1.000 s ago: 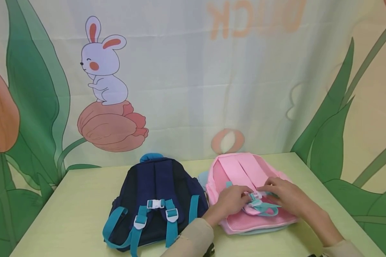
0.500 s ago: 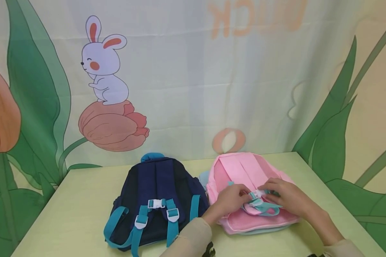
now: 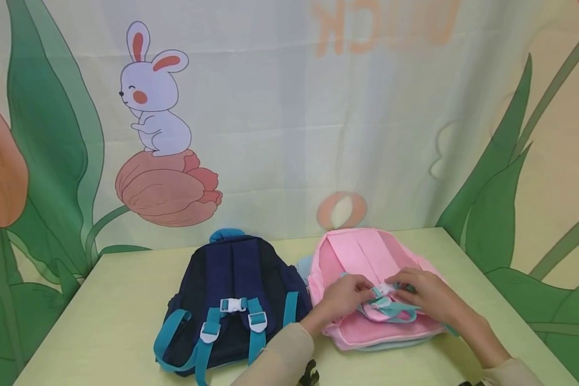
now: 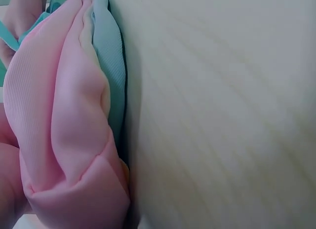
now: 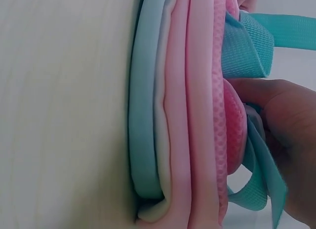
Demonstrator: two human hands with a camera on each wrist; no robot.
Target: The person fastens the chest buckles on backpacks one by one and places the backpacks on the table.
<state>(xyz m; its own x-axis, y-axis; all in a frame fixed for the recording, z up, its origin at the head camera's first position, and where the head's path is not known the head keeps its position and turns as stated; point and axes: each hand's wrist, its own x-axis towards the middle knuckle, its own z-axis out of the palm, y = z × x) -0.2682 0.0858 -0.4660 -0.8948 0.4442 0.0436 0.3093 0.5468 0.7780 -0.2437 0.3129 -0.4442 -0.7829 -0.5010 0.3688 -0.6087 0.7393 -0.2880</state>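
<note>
A pink backpack (image 3: pixel 366 332) lies on the table with its shoulder straps up. Across the middle of the straps sits a white side-release buckle (image 3: pixel 385 289) on teal webbing (image 3: pixel 400 308). My left hand (image 3: pixel 344 295) pinches the buckle's left end between thumb and fingers. From the other side, my right hand (image 3: pixel 424 292) pinches the right end with its webbing. In the right wrist view, the right hand's thumb and fingers (image 5: pixel 291 115) are beside a pink padded strap (image 5: pixel 236 130) and loose teal webbing. The left wrist view mostly shows the bag's pink side (image 4: pixel 74 130).
A navy backpack (image 3: pixel 222 268) with teal straps and a fastened white chest buckle (image 3: pixel 233 305) lies just left of the pink one. Both rest on a pale yellow-green table (image 3: pixel 101 321). Behind hangs a printed curtain (image 3: pixel 270 134) with a rabbit and tulips.
Both hands stay at the buckle, with only small finger shifts. The left hand tips slightly upward, and a teal strap end now shows below the right wrist.
</note>
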